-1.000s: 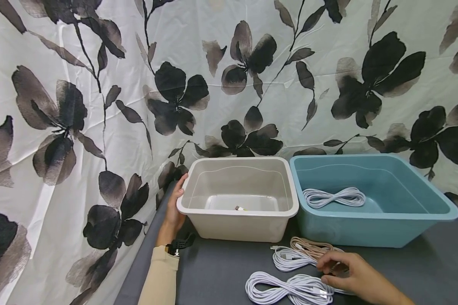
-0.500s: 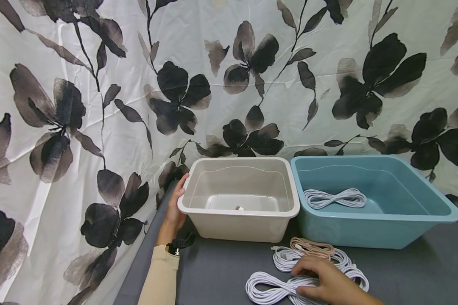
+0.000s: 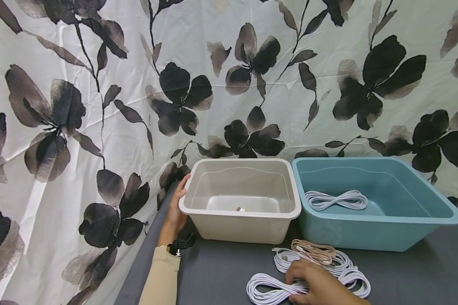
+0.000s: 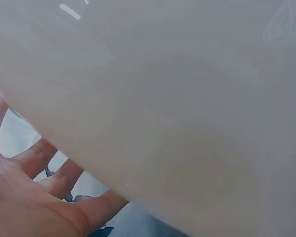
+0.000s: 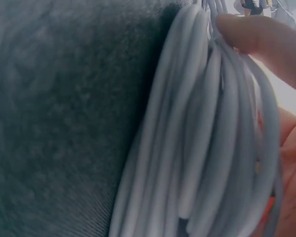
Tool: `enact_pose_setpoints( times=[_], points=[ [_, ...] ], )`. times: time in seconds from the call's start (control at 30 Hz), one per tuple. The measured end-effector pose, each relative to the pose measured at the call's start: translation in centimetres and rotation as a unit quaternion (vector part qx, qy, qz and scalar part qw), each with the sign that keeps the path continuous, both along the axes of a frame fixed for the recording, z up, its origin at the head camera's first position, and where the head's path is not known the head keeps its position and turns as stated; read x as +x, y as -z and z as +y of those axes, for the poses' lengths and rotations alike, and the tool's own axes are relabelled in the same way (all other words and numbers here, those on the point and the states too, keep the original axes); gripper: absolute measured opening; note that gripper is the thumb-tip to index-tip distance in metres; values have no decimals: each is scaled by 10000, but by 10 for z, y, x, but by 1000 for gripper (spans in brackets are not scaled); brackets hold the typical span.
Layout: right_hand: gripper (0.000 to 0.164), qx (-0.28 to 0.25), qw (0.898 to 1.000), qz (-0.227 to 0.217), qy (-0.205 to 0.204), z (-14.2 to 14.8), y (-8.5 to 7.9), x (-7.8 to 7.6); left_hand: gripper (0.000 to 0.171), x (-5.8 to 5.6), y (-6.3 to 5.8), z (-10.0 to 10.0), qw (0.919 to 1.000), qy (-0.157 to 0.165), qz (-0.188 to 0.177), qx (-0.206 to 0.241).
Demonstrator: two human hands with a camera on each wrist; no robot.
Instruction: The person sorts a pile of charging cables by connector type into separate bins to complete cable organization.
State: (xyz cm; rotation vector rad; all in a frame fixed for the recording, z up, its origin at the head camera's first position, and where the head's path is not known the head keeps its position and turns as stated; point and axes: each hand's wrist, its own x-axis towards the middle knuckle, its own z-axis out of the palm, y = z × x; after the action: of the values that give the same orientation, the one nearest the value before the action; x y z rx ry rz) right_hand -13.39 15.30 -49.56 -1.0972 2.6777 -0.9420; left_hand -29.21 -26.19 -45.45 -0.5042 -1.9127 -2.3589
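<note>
A bundled white cable [image 3: 282, 289] lies near the front of the grey table, and my right hand [image 3: 322, 283] grips its narrow middle. In the right wrist view the thumb [image 5: 261, 42] presses the strands of the white cable [image 5: 212, 133] from one side, with other fingers partly hidden behind them. My left hand [image 3: 175, 210] rests against the left side of a beige bin [image 3: 240, 228]. Its spread fingers [image 4: 64, 180] touch the bin wall in the left wrist view. Just behind the gripped bundle are another coiled white cable [image 3: 354, 275] and a tan cable [image 3: 316, 251].
A blue bin [image 3: 397, 236] stands right beside the beige one, with a bundled white cable [image 3: 336, 200] inside. Some small light-coloured piece [image 3: 241, 209] shows at the bottom of the beige bin. A floral curtain [image 3: 252, 97] hangs behind the table.
My right hand has moved left from the right end of the cables to the front white bundle and now grips its middle. The left hand stays at the beige bin.
</note>
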Motion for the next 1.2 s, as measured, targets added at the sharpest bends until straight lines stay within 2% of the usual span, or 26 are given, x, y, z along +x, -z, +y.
enact_pose_setpoints(
  times=[0.2, 0.33, 0.43, 0.6, 0.77, 0.87, 0.97, 1.1, 1.2],
  points=[
    [16, -263, 9993, 218, -158, 1, 1, -1, 60, -1, 1, 1, 10000, -11, 58, -38],
    [17, -403, 9988, 273, -74, 2, -2, -2, 60, -1, 0, 1, 10000, 14, 61, -30],
    [19, -599, 9970, 482, -13, 5, -5, -2, 60, 0, 0, 0, 10000, 23, 44, -5],
    [23, -844, 9935, 735, 183, 10, -14, -2, 62, -1, 1, 1, 10000, 41, 64, 29],
    [28, -763, 9913, 961, 482, 15, -26, -4, 60, -2, 2, 1, 10000, 25, 48, 51],
    [29, -869, 9906, 885, 573, 17, -32, -7, 60, -2, 2, 2, 10000, 19, 25, 45],
    [30, -1120, 9888, 840, 515, 18, -37, -9, 60, -3, 1, 2, 10000, 21, 24, 30],
    [35, -1363, 9822, 1221, 421, 18, -43, -11, 61, -3, 1, 2, 10000, -1, 27, 31],
    [39, -1436, 9798, 1313, 458, 18, -48, -12, 64, -3, 0, 2, 10000, -8, 51, 44]
  ],
)
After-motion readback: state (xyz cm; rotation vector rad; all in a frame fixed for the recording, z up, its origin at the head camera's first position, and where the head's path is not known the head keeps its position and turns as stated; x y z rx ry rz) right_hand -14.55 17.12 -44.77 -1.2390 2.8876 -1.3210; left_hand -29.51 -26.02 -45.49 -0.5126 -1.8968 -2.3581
